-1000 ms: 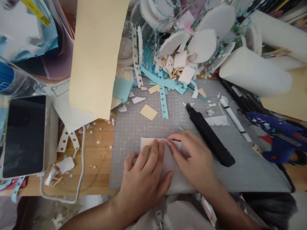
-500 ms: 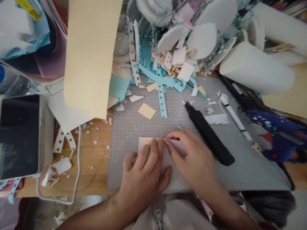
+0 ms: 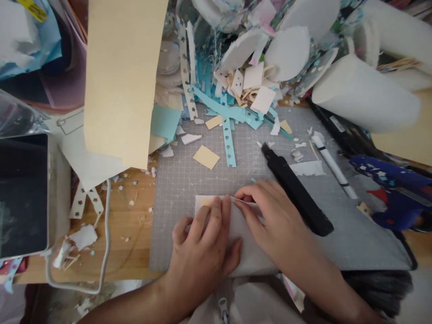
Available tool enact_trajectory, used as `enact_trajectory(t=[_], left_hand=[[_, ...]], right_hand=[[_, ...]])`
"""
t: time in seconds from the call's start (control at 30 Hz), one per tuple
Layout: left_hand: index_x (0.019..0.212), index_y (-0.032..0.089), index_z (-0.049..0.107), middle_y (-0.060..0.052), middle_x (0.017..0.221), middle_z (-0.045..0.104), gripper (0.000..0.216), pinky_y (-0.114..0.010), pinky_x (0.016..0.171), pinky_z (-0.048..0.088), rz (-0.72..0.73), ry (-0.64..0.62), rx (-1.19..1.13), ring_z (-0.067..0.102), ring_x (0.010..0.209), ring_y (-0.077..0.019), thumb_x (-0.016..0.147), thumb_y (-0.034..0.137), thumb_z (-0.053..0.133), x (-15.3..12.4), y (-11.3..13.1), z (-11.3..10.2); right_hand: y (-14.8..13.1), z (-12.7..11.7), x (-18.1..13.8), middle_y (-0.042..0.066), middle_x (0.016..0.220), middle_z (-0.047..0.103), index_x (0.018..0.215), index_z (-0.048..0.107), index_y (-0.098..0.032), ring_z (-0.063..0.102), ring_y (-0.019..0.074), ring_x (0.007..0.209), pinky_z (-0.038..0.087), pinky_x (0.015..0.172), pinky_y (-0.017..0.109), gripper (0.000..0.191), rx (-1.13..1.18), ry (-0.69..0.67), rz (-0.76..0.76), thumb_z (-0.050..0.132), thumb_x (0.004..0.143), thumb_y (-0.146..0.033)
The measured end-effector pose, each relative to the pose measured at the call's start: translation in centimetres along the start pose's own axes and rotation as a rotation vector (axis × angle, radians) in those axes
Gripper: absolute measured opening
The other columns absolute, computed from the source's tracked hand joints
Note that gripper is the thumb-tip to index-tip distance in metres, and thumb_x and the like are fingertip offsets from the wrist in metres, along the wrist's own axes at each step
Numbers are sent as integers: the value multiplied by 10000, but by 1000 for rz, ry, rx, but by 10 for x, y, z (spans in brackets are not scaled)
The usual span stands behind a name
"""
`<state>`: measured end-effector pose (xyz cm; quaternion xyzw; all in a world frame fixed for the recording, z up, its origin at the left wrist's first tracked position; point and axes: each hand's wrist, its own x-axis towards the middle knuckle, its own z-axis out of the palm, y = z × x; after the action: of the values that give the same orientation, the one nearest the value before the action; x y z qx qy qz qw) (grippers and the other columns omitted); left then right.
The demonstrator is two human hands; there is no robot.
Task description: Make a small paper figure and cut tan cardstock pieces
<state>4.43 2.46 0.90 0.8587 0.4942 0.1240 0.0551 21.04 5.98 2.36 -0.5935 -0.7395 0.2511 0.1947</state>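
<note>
A white sheet of paper (image 3: 243, 228) lies at the near edge of the grey cutting mat (image 3: 182, 175). My left hand (image 3: 204, 245) rests on it, fingers laid out and pressing near its far edge. A cream patch of paper shows on the sheet beside those fingertips. With thumb and index finger my right hand (image 3: 278, 220) pinches the far edge, just right of the left fingertips. That edge looks slightly raised there; how it is folded is hidden by the fingers. To the right of this hand lies a long black tool (image 3: 297, 191), its kind unclear.
A cream card (image 3: 206, 157), a punched blue strip (image 3: 228, 146) and scraps lie beyond my hands. White discs and a white cylinder (image 3: 366, 92) crowd the back. On the right are a white pen (image 3: 334, 164) and a blue glue gun (image 3: 393, 189); at left, a dark-screened device (image 3: 23, 193) with a cable.
The view has shifted slightly. My right thumb and index finger have moved a little apart along the paper's edge, while the left hand keeps its place.
</note>
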Motion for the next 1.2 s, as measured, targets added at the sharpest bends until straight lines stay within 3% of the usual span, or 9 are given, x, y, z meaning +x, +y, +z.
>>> enact_trajectory(t=[0.2, 0.53, 0.87, 1.1, 1.2], left_hand=[[1355, 126, 541, -102, 1243, 681, 466, -419, 778, 382, 4, 7, 11, 574, 1031, -265, 979, 357, 392, 0, 1, 1], [1336, 97, 556, -83, 1237, 700, 458, -416, 777, 400, -21, -3, 45, 589, 1043, -250, 989, 336, 376, 2, 4, -2], [1318, 85, 576, -76, 1241, 700, 445, -413, 797, 375, -11, 8, 61, 568, 1062, -232, 989, 314, 384, 2, 4, -2], [1395, 36, 481, -140, 1293, 644, 503, -419, 947, 333, -21, -60, -246, 522, 1132, -256, 954, 276, 444, -2, -9, -12], [1342, 55, 542, -137, 1348, 623, 451, -416, 996, 308, -30, -86, -319, 513, 1178, -255, 925, 209, 468, -4, -13, -17]], right_hand=[[0, 1, 2, 14, 804, 611, 829, 566, -189, 540, 197, 802, 423, 742, 344, 130, 36, -1, 11, 557, 937, -118], [3, 13, -7, 39, 829, 549, 859, 577, -188, 461, 210, 782, 353, 706, 363, 202, 62, 12, 10, 426, 948, -88], [7, 13, -9, 49, 865, 550, 884, 582, -180, 466, 213, 818, 366, 733, 357, 218, 86, 6, -34, 421, 937, -43], [7, 7, -8, 36, 879, 581, 928, 554, -157, 504, 192, 856, 395, 783, 343, 54, 145, 59, -49, 531, 946, -112], [6, 2, -7, 51, 922, 586, 980, 569, -148, 519, 205, 903, 415, 813, 359, 54, 145, 13, -64, 527, 952, -128]])
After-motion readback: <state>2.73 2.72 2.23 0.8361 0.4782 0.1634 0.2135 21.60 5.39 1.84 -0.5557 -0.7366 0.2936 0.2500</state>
